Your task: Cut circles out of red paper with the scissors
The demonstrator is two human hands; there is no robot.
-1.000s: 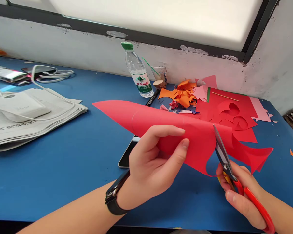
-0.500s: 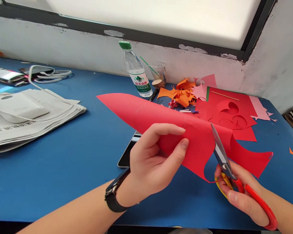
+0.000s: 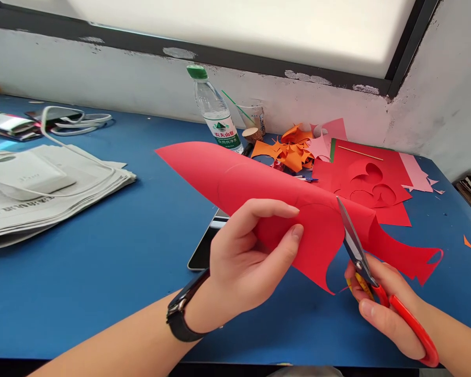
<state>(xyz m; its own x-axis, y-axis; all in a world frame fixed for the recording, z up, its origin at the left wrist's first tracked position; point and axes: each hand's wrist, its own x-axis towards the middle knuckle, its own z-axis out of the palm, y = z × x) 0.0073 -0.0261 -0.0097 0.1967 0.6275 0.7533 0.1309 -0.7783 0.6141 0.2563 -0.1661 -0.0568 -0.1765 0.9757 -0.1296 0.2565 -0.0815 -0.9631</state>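
Observation:
My left hand point(image 3: 255, 256) pinches a sheet of red paper point(image 3: 204, 173) between thumb and forefinger and holds it above the table. The sheet is bent, with faint curved lines drawn on it and a curved cut edge on its right part. My right hand point(image 3: 392, 309) grips a pair of scissors point(image 3: 359, 262) with red and yellow handles. Their blades point up and lie at the cut in the paper, close together. Under the sheet, a dark phone-like device point(image 3: 204, 248) is partly hidden. A black watch sits on my left wrist.
Behind the sheet stand a water bottle point(image 3: 217, 112) and a cup point(image 3: 255, 118). Orange paper scraps point(image 3: 294, 149) and cut red sheets point(image 3: 349, 173) lie at the back right. Folded newspaper point(image 3: 82, 196) with a white charger point(image 3: 35, 173) lies left on the blue table point(image 3: 102, 283).
The scissors have shifted slightly left and their handles have drawn closer together. The red paper's left part has bulged up a little, and its right tail has twisted. My left hand stays almost still.

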